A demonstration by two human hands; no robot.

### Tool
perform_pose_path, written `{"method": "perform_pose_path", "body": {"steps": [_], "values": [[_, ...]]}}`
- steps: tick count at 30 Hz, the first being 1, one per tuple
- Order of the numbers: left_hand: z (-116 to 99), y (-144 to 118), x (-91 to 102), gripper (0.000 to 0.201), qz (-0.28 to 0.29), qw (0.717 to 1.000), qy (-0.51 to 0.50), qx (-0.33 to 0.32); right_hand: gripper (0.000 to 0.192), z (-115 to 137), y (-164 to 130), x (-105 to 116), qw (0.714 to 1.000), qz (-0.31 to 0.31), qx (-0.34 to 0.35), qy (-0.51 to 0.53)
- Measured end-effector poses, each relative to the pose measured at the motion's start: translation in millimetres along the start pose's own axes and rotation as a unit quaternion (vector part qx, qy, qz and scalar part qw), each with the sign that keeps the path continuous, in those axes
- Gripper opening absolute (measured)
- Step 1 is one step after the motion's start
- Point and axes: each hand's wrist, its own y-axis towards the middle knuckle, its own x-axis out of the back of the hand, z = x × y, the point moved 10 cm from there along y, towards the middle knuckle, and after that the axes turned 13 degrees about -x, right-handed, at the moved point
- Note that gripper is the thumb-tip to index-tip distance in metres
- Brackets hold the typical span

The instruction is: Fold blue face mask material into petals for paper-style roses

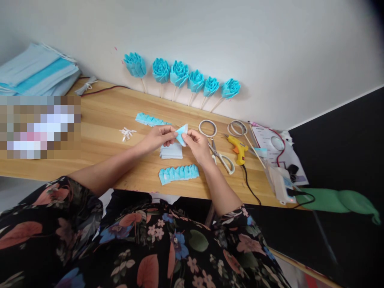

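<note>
Tabletop of wood, pale wall behind, black panel right; hands pinching folded blue piece

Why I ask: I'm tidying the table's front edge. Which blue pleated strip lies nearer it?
The near strip, on the person's side of the folded stack; the far strip lies beyond it, toward the flowers.

We hold a small folded piece, light blue with a whitish margin along its right side. It is creased into a rough triangle, one corner tilted upward, and we pinch it above the tabletop, between the front and back edges.
</note>
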Motion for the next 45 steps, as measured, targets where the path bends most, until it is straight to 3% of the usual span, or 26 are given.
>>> {"method": "perform_pose_path", "body": {"steps": [6,13,17,22,27,33,45], "values": [[0,-1,-5.1,0.019,0.023,0.999,0.027,0.011,0.036,-4,2,-6,0.998,0.028,-0.009,0.050],[-7,-3,-9.2,0.024,0.047,0.996,0.069,0.011,0.039,-8,4,12,0.998,-0.050,0.011,0.048],[-4,-1,-1.4,0.021,0.015,0.998,0.062,0.007,0.043,-14,8,13,0.996,-0.034,-0.004,0.083],[-3,-1,7.8,0.022,-0.035,0.998,0.056,0.012,0.051,-10,6,6,0.999,-0.013,-0.016,0.039],[-5,-2,5.5,0.022,-0.038,0.998,0.056,0.012,0.038,-5,3,0,1.000,-0.003,-0.016,0.006],[-8,-2,12.0,0.029,-0.086,0.996,0.024,-0.004,0.030,-2,4,10,0.999,-0.049,0.005,0.001],[-4,-4,4.0,0.013,-0.083,0.996,-0.031,0.023,0.032,1,4,9,0.999,-0.044,0.013,0.021]]}}
